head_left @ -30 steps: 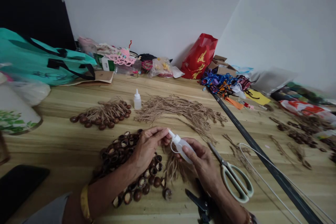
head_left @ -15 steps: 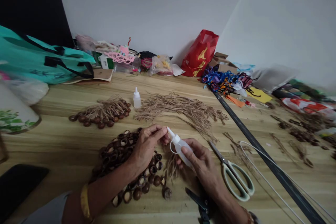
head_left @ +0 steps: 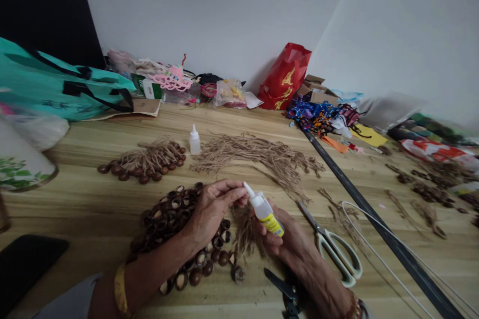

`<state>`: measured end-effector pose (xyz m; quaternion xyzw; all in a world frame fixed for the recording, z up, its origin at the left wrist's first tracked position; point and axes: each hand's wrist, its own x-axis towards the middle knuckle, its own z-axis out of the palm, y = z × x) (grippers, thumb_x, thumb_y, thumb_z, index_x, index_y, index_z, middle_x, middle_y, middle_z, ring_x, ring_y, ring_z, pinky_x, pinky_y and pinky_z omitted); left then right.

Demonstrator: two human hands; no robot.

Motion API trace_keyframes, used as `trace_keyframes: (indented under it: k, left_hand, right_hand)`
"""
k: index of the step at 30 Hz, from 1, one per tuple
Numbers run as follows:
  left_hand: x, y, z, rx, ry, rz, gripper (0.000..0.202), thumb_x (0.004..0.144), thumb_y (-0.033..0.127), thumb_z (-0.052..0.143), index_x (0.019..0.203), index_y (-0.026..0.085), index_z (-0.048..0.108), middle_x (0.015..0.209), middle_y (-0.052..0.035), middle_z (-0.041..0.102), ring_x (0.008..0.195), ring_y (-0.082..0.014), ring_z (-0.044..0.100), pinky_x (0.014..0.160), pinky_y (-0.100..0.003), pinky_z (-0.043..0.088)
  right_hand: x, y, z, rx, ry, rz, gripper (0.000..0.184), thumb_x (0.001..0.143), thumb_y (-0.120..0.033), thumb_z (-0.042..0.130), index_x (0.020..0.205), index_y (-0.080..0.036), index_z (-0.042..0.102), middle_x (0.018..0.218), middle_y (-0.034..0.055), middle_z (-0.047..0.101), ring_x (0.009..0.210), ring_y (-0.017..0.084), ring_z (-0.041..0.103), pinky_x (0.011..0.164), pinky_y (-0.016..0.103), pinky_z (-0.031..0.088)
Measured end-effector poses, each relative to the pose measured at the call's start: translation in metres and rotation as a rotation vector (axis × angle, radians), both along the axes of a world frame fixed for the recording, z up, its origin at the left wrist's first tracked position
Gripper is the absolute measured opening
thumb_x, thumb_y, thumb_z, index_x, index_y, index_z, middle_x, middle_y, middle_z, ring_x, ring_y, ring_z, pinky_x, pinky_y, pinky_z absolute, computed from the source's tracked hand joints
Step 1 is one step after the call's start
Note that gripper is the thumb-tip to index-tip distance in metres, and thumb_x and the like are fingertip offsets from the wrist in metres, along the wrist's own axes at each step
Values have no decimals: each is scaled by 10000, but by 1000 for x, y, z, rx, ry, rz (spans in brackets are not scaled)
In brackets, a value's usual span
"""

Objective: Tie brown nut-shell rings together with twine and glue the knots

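Head view: I am watching from afar, through the one camera worn on the head, looking down across a cluttered workbench.
Just changed: the plastic squeeze bottle (head_left: 265, 214) has rolled in the fingers, and its yellow label now faces me, nozzle tilted up and to the left.
Left hand: the left hand (head_left: 211, 212), a yellow bangle (head_left: 119, 286) on its wrist, is curled closed beside the nozzle tip; I cannot tell what the fingers pinch.
Right hand: the right hand (head_left: 290, 239) grips the bottle from below, fingers wrapped around it.
Between the hands: a tuft of brown twine (head_left: 247, 232) hangs just under the bottle, its top hidden at the left fingertips.
Under the left forearm: a heap of halved nut shells (head_left: 175, 203) lies on the wooden tabletop (head_left: 75, 209).
Right of the hands: white-handled scissors (head_left: 339, 259) lie open near the right wrist, and black pliers (head_left: 286, 291) sit just below that forearm.
Ahead: a spread of knotted twine (head_left: 250, 152) and a small dropper bottle (head_left: 194, 142) stand well beyond the hands.
Open room: bare wood lies between the shells and the dark slab (head_left: 26, 269) at the near left edge.
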<state>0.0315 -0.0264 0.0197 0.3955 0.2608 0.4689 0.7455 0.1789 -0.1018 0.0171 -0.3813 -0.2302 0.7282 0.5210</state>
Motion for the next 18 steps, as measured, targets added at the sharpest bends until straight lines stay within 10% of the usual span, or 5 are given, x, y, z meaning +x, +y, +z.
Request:
trace_keyframes:
  k: [18]
  left_hand:
    - [-7,-1,-1,223,118,-8,163,813,258,644,700,141,665,673,-23,625,633,-131,543,650,-250,435]
  right_hand:
    - [3,-7,-7,75,5,54,288,793,-409,698,898,-157,606,657,-12,552,418,15,282,339,109,181]
